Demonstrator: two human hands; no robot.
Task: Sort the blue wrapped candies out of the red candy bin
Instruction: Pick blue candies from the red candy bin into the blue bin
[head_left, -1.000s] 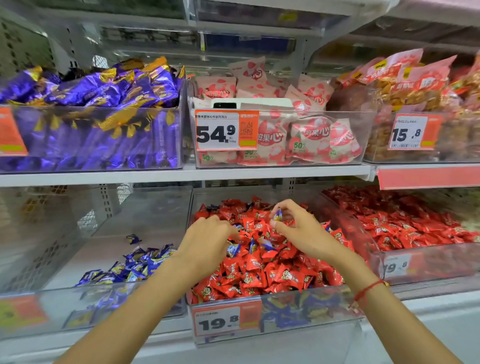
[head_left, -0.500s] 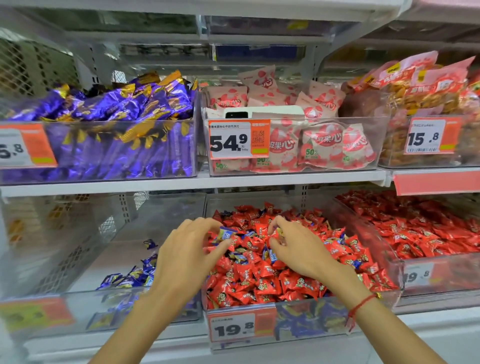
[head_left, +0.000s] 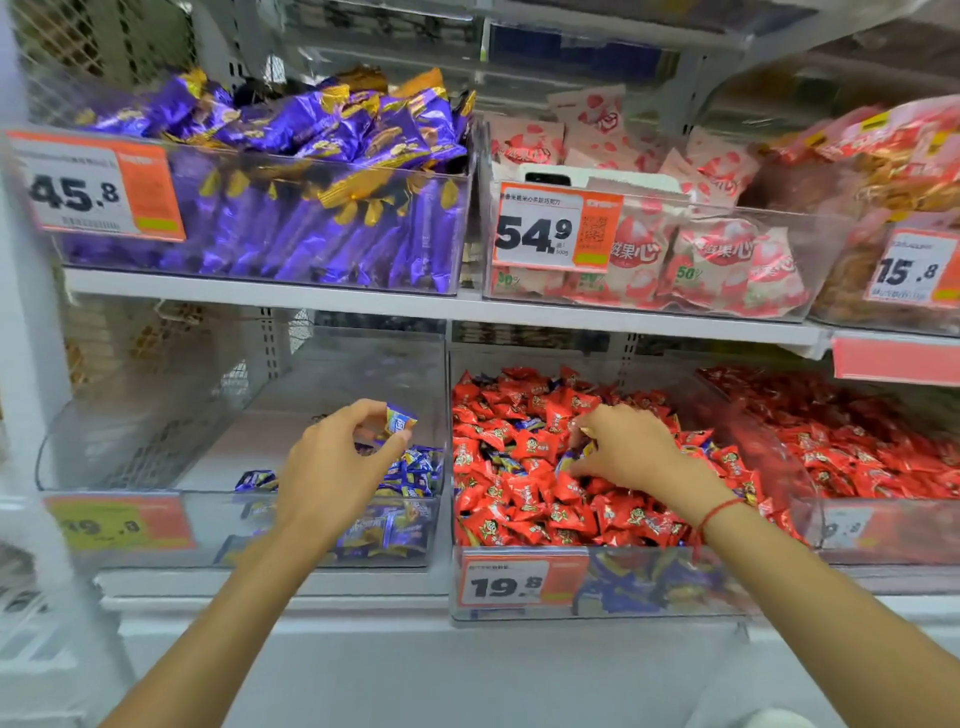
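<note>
The clear red candy bin (head_left: 675, 582) on the lower shelf is heaped with red wrapped candies (head_left: 524, 499), a few blue ones mixed in. My left hand (head_left: 332, 467) pinches a blue wrapped candy (head_left: 399, 420) above the clear bin to the left (head_left: 130, 499), where a small pile of blue candies (head_left: 410, 467) lies near its right wall. My right hand (head_left: 628, 449) reaches down into the red heap, its fingertips closed on a blue candy (head_left: 569, 460) that is partly hidden.
The upper shelf carries a bin of purple packs (head_left: 291, 208), a bin of pink bags (head_left: 675, 249) and orange snack bags (head_left: 893, 171). Another bin of red candies (head_left: 857, 441) stands at the right. The shelf board (head_left: 363, 301) overhangs the lower bins.
My left hand has taken a blue candy and carried it left, out of the red bin and over the blue pile. My right hand stays in the red heap, lower among the candies.
</note>
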